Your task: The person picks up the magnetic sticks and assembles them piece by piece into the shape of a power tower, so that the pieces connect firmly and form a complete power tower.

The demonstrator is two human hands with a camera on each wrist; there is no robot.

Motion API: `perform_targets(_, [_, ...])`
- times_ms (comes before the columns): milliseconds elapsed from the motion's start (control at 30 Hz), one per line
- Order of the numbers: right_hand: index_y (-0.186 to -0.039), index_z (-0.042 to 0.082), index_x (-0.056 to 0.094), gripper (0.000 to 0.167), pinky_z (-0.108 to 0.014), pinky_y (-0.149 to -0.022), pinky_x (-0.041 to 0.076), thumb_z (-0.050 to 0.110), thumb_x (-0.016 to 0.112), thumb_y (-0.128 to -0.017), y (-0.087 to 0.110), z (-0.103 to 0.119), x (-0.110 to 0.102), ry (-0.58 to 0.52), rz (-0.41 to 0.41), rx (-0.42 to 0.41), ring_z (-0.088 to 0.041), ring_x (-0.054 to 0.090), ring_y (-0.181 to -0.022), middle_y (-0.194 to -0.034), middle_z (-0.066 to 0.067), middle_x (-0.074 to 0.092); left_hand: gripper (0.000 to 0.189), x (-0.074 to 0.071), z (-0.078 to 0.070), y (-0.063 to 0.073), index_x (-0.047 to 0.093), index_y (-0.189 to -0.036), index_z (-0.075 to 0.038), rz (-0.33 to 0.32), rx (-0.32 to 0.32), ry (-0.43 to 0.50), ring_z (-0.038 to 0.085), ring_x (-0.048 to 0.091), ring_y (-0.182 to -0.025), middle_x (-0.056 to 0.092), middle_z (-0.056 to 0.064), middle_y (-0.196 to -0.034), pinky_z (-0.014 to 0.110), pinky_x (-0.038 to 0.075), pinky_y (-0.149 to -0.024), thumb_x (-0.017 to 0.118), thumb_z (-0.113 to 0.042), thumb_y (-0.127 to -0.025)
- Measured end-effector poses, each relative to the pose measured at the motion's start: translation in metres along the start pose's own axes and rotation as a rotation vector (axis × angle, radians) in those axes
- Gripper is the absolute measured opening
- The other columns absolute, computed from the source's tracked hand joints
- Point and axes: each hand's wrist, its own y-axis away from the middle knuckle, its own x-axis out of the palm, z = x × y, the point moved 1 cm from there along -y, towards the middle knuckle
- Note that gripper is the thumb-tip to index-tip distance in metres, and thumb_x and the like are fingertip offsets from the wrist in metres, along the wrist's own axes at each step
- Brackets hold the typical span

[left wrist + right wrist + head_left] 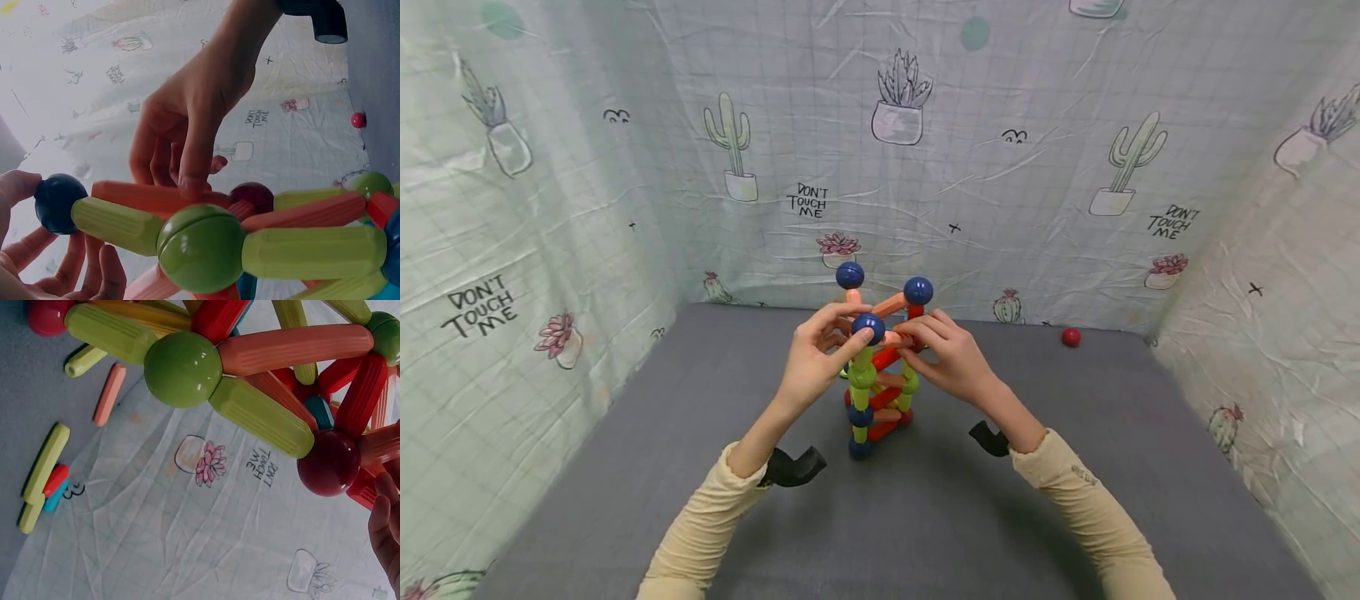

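A tall tower of coloured balls and rods stands upright on the grey table, its blue foot ball (860, 450) nearest the person. My left hand (815, 348) pinches the blue ball (868, 328) on the tower's near top corner, thumb on one side and fingers on the other. Below that ball a yellow-green rod (115, 225) runs to a green ball (201, 249). My right hand (951, 354) pinches an orange rod (140, 197) beside the dark red ball (329, 464). Two more blue balls, left (850, 275) and right (918, 291), top the far corners.
A loose red ball (1071, 337) lies at the back right of the table. Behind the tower are loose rods: an orange rod (110, 395), a yellow-green rod (45, 464), a red rod (56, 480) and others. Printed cloth (955, 167) walls the table's back and sides.
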Motion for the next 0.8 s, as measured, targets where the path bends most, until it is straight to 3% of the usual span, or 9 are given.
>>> perform_targets(167, [-0.103, 0.007, 0.062, 0.030, -0.025, -0.062, 0.044, 0.010, 0.071, -0.074, 0.001, 0.000, 0.001, -0.015, -0.016, 0.008, -0.015, 0.047, -0.078, -0.093, -0.005, 0.063, 0.028, 0.005, 0.001, 0.001, 0.058, -0.110, 0.003, 0.005, 0.033, -0.010, 0.013, 0.053, -0.074, 0.058, 0.015, -0.094, 0.022, 0.047, -0.063, 0.060, 0.000, -0.082])
perform_targets(300, [-0.103, 0.006, 0.062, 0.029, -0.027, -0.060, 0.044, 0.006, 0.068, -0.075, 0.007, -0.006, 0.001, -0.115, -0.072, 0.041, -0.014, 0.049, -0.078, -0.094, -0.007, 0.063, 0.031, 0.005, 0.005, 0.003, 0.056, -0.113, 0.003, -0.015, 0.060, 0.011, 0.011, 0.053, -0.076, 0.057, 0.016, -0.097, 0.023, 0.047, -0.063, 0.060, -0.004, -0.083])
perform_targets(367, [-0.101, 0.004, 0.062, 0.026, -0.029, -0.057, 0.043, 0.000, 0.065, -0.076, 0.010, -0.010, 0.001, -0.185, -0.124, 0.090, -0.014, 0.049, -0.076, -0.093, -0.009, 0.062, 0.033, 0.002, 0.008, 0.007, 0.053, -0.115, 0.003, -0.032, 0.046, 0.020, 0.009, 0.054, -0.079, 0.055, 0.017, -0.100, 0.021, 0.047, -0.064, 0.059, -0.006, -0.084])
perform_targets(467, [-0.100, 0.002, 0.061, 0.021, -0.030, -0.054, 0.045, -0.004, 0.059, -0.079, 0.016, -0.018, 0.001, -0.264, -0.153, 0.231, -0.013, 0.052, -0.073, -0.092, -0.011, 0.062, 0.035, -0.003, 0.011, 0.015, 0.050, -0.115, 0.006, -0.054, 0.021, 0.002, 0.010, 0.054, -0.080, 0.054, 0.021, -0.102, 0.020, 0.046, -0.063, 0.059, -0.002, -0.083])
perform_targets(633, [-0.110, -0.003, 0.057, 0.024, -0.027, -0.061, 0.050, -0.002, 0.053, -0.086, 0.016, -0.018, -0.002, -0.389, -0.004, 0.469, -0.023, 0.058, -0.083, -0.100, -0.018, 0.062, 0.034, -0.001, 0.003, 0.030, 0.055, -0.107, 0.009, -0.040, 0.012, -0.163, 0.029, 0.052, -0.077, 0.053, 0.026, -0.094, 0.028, 0.047, -0.058, 0.065, 0.006, -0.074])
perform_targets(800, [-0.113, -0.006, 0.055, 0.026, -0.031, -0.070, 0.052, 0.001, 0.049, -0.088, 0.009, -0.009, -0.007, -0.484, 0.128, 0.559, -0.033, 0.059, -0.090, -0.104, -0.023, 0.060, 0.020, 0.005, -0.003, 0.033, 0.063, -0.095, 0.006, -0.074, 0.064, -0.282, 0.030, 0.051, -0.072, 0.054, 0.024, -0.087, 0.031, 0.047, -0.055, 0.067, 0.002, -0.075])
